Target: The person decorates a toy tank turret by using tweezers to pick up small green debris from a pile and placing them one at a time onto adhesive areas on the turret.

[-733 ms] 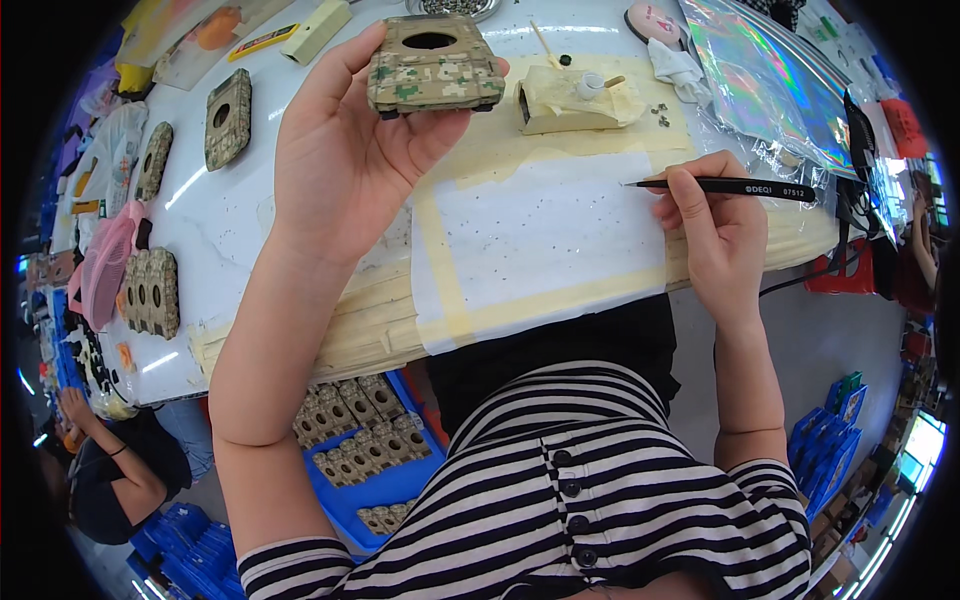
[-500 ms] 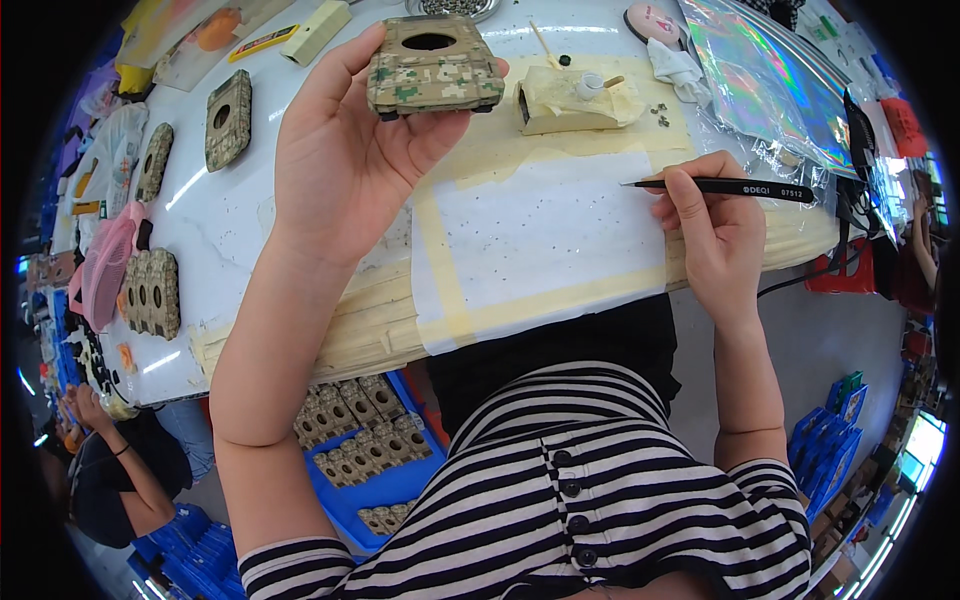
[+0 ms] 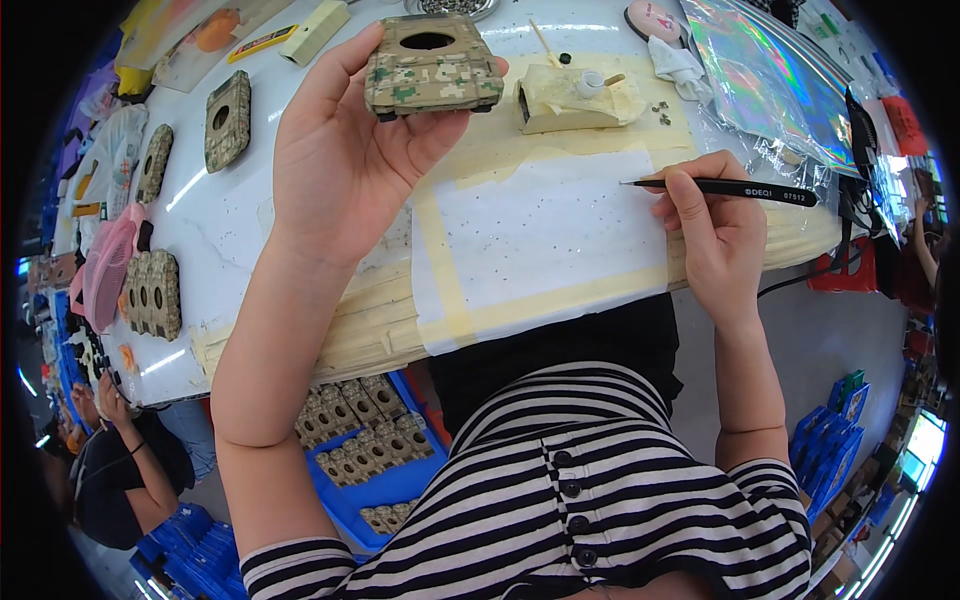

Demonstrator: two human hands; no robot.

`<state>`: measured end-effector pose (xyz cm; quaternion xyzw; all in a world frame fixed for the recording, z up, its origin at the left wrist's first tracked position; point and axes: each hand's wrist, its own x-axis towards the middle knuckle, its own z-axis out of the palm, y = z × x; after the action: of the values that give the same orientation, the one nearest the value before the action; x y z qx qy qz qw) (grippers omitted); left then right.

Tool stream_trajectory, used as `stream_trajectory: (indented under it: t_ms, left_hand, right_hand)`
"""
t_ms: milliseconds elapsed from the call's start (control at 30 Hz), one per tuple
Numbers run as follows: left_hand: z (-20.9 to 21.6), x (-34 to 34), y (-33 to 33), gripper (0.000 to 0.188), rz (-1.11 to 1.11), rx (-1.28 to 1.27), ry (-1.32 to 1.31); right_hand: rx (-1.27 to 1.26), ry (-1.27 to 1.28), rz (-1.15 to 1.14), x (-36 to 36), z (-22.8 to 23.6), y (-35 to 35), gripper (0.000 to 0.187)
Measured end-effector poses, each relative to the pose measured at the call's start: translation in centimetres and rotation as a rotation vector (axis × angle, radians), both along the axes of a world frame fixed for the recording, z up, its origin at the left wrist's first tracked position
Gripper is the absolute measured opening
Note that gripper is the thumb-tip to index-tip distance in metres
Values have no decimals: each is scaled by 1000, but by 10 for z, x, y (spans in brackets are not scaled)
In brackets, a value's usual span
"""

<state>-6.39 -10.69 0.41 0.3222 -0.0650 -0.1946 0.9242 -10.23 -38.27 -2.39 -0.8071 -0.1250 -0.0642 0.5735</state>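
Observation:
Raised over the table, my left hand (image 3: pixel 345 165) grips a camouflage-patterned model tank hull (image 3: pixel 432 82) with a round hole in its top. My right hand (image 3: pixel 712 225) is closed round a pair of black tweezers (image 3: pixel 745 189), whose fine tip points left above a white paper sheet (image 3: pixel 540 260). Tiny specks are scattered over that sheet, which is bordered by yellowish tape. Whether the tweezer tip holds anything is too small to tell. Beyond the sheet stands a tape-covered block (image 3: pixel 570 112) with a small white cup (image 3: pixel 590 86) on it.
More camouflage hulls (image 3: pixel 228 120) lie at the left, some in a row (image 3: pixel 152 295). Below the table edge, a blue tray (image 3: pixel 395 475) holds several others. Shiny iridescent film (image 3: pixel 775 85) and a white cloth (image 3: pixel 680 66) lie far right. Another person's hands (image 3: pixel 100 402) show at lower left.
My hands, the hull and the tweezers stay almost in place; the tweezers' back end dips very slightly. At lower left the other person's hands have shifted.

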Motion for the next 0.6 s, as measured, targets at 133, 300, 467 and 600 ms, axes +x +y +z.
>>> stream_trajectory:
  t_ms: [133,300,467,600]
  left_hand:
    - [0,0,0,48,0,3,-9]
    - [-1,0,0,50,4,21,-33]
    - [-2,1,2,55,5,25,-66]
    - [-2,1,3,55,-21,6,-69]
  right_hand:
    - [-10,-15,-1,0,-1,-1,15]
    - [-29,-38,-12,0,-1,-1,15]
    - [-18,-73,-34,-2,-3,1,14]
    - [-8,-49,-33,-2,-2,1,14]
